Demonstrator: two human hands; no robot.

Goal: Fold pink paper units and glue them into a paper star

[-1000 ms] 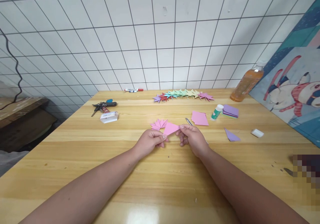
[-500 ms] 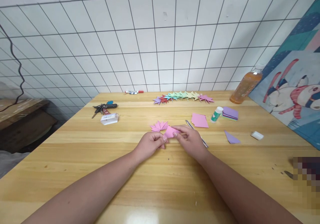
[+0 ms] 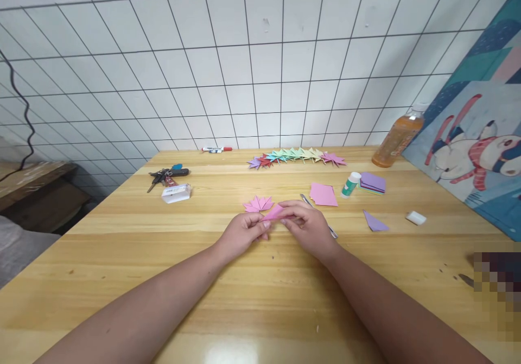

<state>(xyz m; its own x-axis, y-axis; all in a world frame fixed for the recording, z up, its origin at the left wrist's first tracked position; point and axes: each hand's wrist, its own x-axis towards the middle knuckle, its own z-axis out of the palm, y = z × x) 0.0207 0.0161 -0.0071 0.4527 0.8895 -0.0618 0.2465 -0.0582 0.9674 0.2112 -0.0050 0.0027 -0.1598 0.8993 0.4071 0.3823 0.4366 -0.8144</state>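
Note:
A small piece of pink paper (image 3: 274, 212) is held up between both hands, partly folded. My left hand (image 3: 246, 230) pinches its left end, and my right hand (image 3: 306, 225) grips its right end with thumb and fingers. Just behind them on the table lie several pointed pink folded paper pieces (image 3: 259, 204), fanned out. A slim metal cutter (image 3: 332, 231) lies partly hidden by my right hand. Beyond it is a stack of pink paper sheets (image 3: 324, 194).
Toward the right are a glue stick (image 3: 350, 185), purple paper stack (image 3: 373, 182), purple triangle (image 3: 375, 221), eraser (image 3: 415, 218) and tilted-looking drink bottle (image 3: 398, 139). Colourful folded paper (image 3: 297, 156) lines the back, near a marker (image 3: 217, 149). Keys (image 3: 166, 176) and a small box (image 3: 176, 192) lie left.
The pink paper has turned from facing me fairly flat to a narrower, folded-looking shape. Both hands stay in nearly the same place, and the view has shifted slightly.

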